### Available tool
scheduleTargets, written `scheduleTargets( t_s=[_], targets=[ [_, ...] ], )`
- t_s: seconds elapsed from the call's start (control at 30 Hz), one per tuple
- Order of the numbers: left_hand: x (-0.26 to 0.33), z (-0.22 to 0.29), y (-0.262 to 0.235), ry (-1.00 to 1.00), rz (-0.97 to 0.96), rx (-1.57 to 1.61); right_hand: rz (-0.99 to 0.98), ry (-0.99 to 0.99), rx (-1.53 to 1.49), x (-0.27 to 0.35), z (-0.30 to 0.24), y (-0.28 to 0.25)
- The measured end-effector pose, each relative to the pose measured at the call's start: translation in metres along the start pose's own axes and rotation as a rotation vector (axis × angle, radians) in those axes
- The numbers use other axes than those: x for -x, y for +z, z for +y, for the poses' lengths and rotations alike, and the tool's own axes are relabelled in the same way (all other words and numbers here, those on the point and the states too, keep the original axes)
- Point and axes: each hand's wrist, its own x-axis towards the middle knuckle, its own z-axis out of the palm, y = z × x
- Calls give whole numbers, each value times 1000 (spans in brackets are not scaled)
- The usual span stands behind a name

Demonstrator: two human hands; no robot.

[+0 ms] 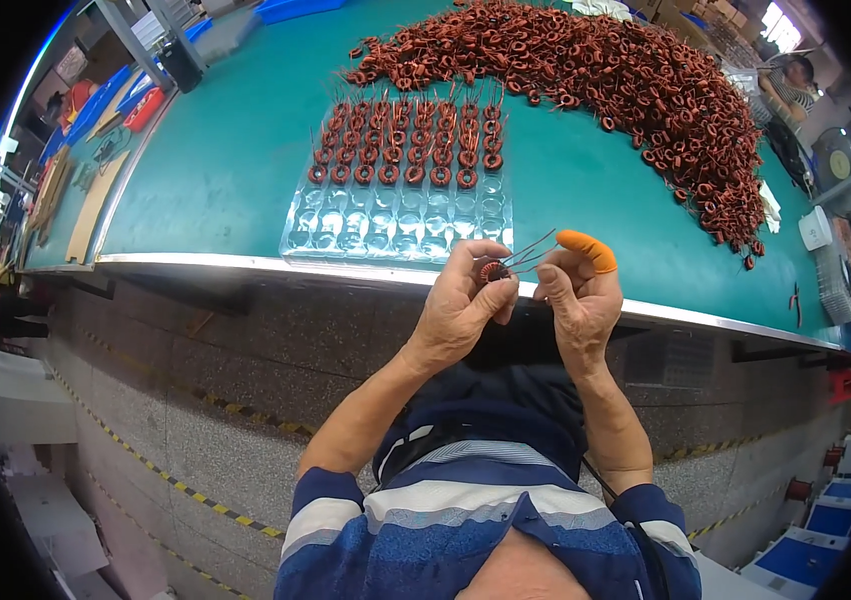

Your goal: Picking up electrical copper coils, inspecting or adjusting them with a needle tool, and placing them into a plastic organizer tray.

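My left hand [461,312] pinches a small ring-shaped coil [492,272] wound with copper-red wire, between thumb and fingers, just off the table's front edge. Thin wire leads stick out of the coil toward the right. Close beside those leads is my right hand [581,300], its fingers bent and its thumb apart from the forefinger, which wears an orange finger cot [588,248]. Whether it touches a lead is hard to tell. Beyond my left hand lies a clear plastic tray [298,240]. Similar coils [391,150] stand in its far rows with their leads upward; its near pockets hold none.
A large heap of loose coils [586,65] curves across the back and right of the green table [216,150]. Pliers [796,305] lie at the right end. A metal post [136,45] rises at the back left. Another person [794,85] sits at the far right.
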Motion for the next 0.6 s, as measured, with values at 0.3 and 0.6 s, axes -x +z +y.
scheduleTargets(
  t_s=[0.3, 0.6],
  targets=[
    [0, 5, -4, -17, -56, -52, -74, 90, -71, -16, 2, -9],
    [7, 5, -6, -65, -25, -110, -193, 274, 141, -39, -1, -14]
  ],
)
